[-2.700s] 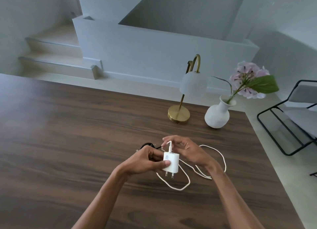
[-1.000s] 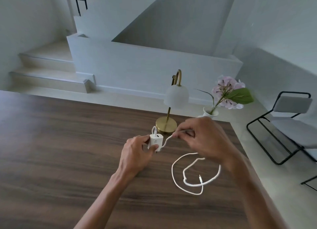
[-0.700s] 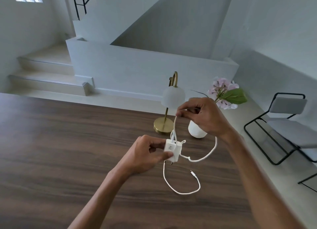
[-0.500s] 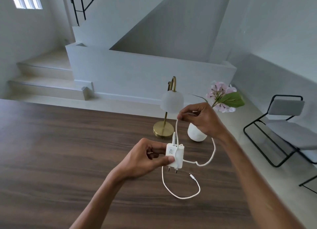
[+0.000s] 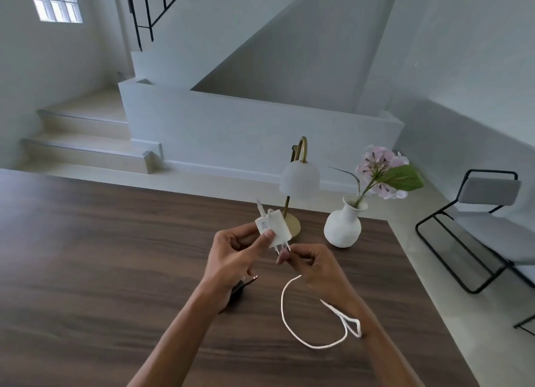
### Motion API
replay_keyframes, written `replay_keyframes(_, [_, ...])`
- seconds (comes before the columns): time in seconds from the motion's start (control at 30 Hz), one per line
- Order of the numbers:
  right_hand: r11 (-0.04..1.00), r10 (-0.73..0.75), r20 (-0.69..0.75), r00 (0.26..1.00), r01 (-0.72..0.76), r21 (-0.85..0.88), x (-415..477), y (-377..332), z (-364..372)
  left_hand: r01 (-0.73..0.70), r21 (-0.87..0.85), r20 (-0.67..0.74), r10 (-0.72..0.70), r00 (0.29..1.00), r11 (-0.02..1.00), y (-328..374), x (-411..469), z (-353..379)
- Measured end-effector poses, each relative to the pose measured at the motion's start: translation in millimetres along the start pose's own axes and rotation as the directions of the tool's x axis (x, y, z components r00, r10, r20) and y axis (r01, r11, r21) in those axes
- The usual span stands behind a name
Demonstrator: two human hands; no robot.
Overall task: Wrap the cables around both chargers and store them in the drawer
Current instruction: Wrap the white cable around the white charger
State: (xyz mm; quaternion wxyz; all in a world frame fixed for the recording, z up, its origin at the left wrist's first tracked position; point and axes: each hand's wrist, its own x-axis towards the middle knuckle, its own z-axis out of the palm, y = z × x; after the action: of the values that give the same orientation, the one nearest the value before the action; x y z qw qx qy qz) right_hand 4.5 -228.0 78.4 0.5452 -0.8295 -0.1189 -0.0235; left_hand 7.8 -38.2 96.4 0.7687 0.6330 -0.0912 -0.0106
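Head view: two hands [image 5: 234,259] [image 5: 314,266], one white charger [image 5: 273,227], one white cable [image 5: 314,323].

Lamp [image 5: 292,224] and vase [image 5: 342,227] stand on the table [image 5: 101,256] (far edge), vase right of lamp. Chair [image 5: 486,227] stands right of the table.

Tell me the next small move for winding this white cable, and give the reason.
Probably carry the right hand up and over the small white plug-in charger to lay another turn. The left hand pinches the charger, and most of the white cable lies loose on the dark wooden table.
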Motion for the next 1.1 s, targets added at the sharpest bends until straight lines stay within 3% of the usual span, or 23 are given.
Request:
replay_keyframes(0.17, [0.971,-0.007,0.052,0.999,0.019,-0.240,-12.4,-20.9,8.6,-0.049,0.061,-0.167,0.058,0.984,0.997,-0.7,2.8,-2.0])
replay_keyframes(0.27, [0.942,-0.003,0.095,0.995,0.035,-0.334,-14.6,-36.4,5.5,-0.135,0.228,-0.209,0.184,0.960,0.964,6.6,9.1,-6.5])
replay_keyframes(0.43, [0.946,0.043,0.132,0.990,0.002,-0.325,-13.8,-64.8,-9.3,-0.197,0.554,-0.140,0.324,0.935,0.809,9.0,17.6,-18.7])
replay_keyframes(0.6, [0.967,0.191,0.395,0.899,-0.104,-0.231,-15.4,-96.0,-23.1,-0.255,0.787,-0.046,0.465,0.884,0.562,18.9,19.2,-30.6])
replay_keyframes(0.73, [0.892,0.181,0.297,0.938,-0.030,-0.450,-6.3,-117.5,-38.2,-0.300,0.836,0.023,0.517,0.856,0.459,17.4,21.5,-28.5])
replay_keyframes(0.93, [0.844,0.035,0.164,0.986,0.058,-0.533,13.9,-146.4,-57.8,-0.276,0.842,0.021,0.482,0.876,0.463,26.4,25.9,-20.1])
replay_keyframes(1.1, [0.774,-0.198,0.113,0.974,0.226,-0.591,38.8,-170.3,-79.2,-0.252,0.826,0.089,0.325,0.941,0.504,39.0,25.9,-15.1])
